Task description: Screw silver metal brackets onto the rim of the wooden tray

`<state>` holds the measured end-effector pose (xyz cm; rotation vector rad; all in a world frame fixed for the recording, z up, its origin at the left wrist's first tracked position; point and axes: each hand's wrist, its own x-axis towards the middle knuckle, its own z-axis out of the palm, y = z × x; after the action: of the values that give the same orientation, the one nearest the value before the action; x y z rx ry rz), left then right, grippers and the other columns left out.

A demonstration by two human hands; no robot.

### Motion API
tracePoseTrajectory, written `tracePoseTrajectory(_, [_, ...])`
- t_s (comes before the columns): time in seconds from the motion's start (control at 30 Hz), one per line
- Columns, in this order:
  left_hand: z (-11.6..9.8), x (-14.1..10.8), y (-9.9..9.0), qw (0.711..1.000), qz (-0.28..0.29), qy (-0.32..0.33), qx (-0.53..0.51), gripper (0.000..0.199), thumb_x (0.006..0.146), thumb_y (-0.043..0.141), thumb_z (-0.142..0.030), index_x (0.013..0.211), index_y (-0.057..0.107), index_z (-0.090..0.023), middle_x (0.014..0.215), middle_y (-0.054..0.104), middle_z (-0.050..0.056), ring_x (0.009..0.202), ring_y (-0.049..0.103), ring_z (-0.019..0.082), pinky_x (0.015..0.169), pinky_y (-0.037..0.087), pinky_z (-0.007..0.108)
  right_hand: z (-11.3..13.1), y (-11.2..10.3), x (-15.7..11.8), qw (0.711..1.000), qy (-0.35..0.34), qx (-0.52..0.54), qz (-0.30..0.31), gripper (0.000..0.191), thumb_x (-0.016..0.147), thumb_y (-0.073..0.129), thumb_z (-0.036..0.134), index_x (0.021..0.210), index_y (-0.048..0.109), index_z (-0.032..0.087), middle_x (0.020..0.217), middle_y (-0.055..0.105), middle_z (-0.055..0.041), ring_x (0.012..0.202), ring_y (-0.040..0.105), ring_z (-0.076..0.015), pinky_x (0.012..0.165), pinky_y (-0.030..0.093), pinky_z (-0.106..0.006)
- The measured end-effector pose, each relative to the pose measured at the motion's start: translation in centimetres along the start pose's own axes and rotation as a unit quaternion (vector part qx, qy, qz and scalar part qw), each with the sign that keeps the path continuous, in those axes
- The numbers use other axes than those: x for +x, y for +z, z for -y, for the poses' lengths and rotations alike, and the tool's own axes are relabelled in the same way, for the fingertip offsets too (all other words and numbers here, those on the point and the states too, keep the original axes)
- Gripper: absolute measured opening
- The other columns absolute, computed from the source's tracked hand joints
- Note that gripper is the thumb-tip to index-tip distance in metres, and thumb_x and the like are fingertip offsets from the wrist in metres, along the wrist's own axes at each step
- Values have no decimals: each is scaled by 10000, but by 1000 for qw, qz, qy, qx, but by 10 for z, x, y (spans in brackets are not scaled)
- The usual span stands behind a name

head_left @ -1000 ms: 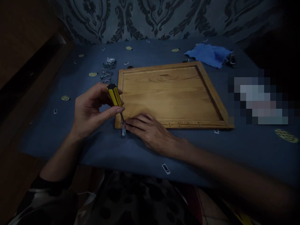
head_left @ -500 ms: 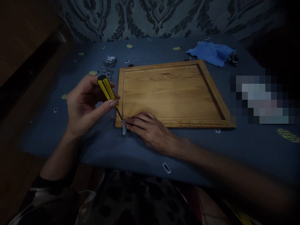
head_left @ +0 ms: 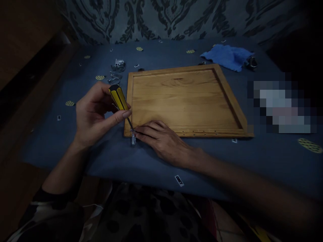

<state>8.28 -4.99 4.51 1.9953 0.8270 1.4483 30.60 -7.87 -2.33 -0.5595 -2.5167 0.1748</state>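
Observation:
My left hand point(head_left: 94, 116) is closed around a screwdriver point(head_left: 118, 96) with a yellow and black handle. The screwdriver leans, its shaft pointing down to a small metal hinge point(head_left: 133, 137) at the near left corner of a framed wooden panel point(head_left: 174, 97). From the right, my right hand point(head_left: 161, 139) rests across the panel's near edge, its fingers together and their tips closed against the hinge. The thumb and the exact grip are hard to see. Part of the hinge juts past the panel's edge.
Loose metal hinges point(head_left: 118, 65) lie behind my left hand on the dark blue patterned cloth point(head_left: 101, 161). A bright blue rag point(head_left: 227, 57) sits at the back right beside a dark object point(head_left: 252, 63). A blurred patch point(head_left: 282, 107) covers the right side.
My left hand and the screwdriver handle have shifted slightly right and down, and the handle has turned a little. The right hand, hinge and panel stay in place.

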Motion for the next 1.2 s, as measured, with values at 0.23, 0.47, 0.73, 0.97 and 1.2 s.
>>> tracePoseTrajectory(0.23, [2,-1,-1,1000,26,-4,-5,449,727,907,-447,1013,630,-238,819,719,-34,704,720,164,576,625,304,1,-3,1,1000,-3,-5,4,407,992,415,43,1332,631,97,1295,715,-151,1185,619,-263,977,511,-458])
tracePoseTrajectory(0.47, [-2,2,-4,998,56,-8,-24,395,721,929,-322,1020,677,-259,885,745,-19,770,744,201,630,658,352,2,-2,2,1000,6,10,6,424,977,454,33,1353,631,119,1305,708,-155,1197,615,-270,981,506,-475])
tracePoseTrajectory(0.73, [-9,0,-9,993,116,-33,-11,301,818,846,-247,1085,708,-273,961,745,19,886,754,233,724,660,392,1,-2,2,1000,-9,-5,-11,395,985,422,30,1301,650,92,1279,722,-150,1167,623,-258,969,508,-448])
tracePoseTrajectory(0.97, [-3,0,-9,992,123,-11,36,287,789,876,-337,1028,726,-285,938,724,18,846,720,229,672,607,415,1,-2,1,1000,-7,-13,-10,361,1020,414,70,1294,649,89,1263,728,-144,1171,619,-254,986,502,-441])
tracePoseTrajectory(1.2, [2,3,-6,995,83,41,43,297,761,893,-387,998,760,-267,811,690,-13,700,659,144,564,582,299,1,-2,2,1000,-4,-17,-12,351,1043,411,91,1300,650,87,1256,735,-137,1160,628,-251,972,510,-432])
